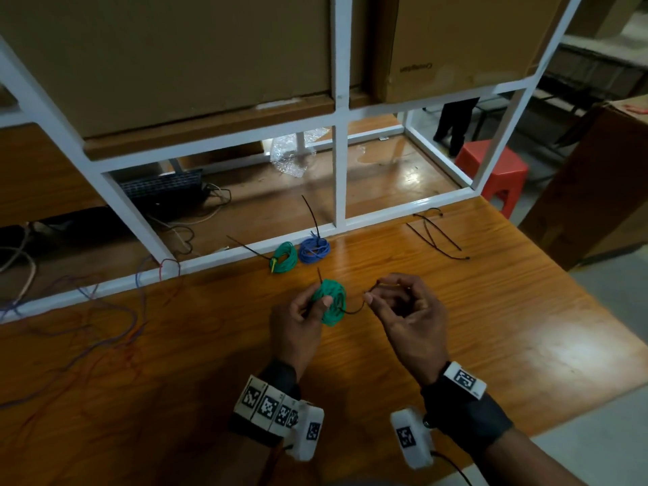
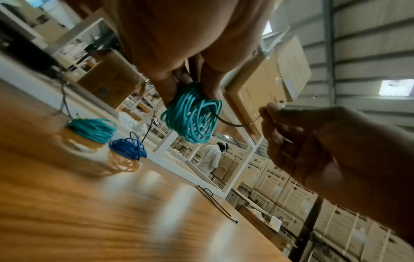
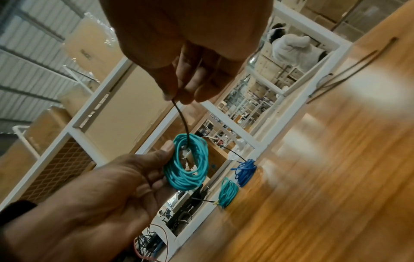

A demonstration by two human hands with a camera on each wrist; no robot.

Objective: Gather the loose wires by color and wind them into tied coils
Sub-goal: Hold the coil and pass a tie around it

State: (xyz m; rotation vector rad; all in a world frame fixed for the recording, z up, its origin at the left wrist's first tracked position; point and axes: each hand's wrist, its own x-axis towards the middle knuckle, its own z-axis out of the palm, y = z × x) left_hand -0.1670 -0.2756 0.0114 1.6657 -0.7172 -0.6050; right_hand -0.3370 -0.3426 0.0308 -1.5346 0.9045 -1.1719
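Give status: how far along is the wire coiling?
Done: a green coil and a blue coil lie tied by the frame. In hand: left hand holds a second green coil; right hand pulls its black tie. Left: loose wires and spare ties.

Overall light: dim and warm in the head view, brighter and paler in both wrist views.
Glare: white sheen on the wooden table [image 1: 526,310] at right, and on the lower shelf [image 1: 403,163] behind the white frame [image 1: 338,110].
Shadow: the table's left side falls dark, where loose wires [image 1: 105,310] barely read.
Blur: the tabletop smears into streaks in both wrist views; the spare cable ties [image 3: 349,70] are soft.
Focus: the held green coil [image 2: 192,117] is fairly sharp.
Distortion: frame bars bow and lean toward the edges.
Backlight: a window [image 2: 394,87] burns out white.
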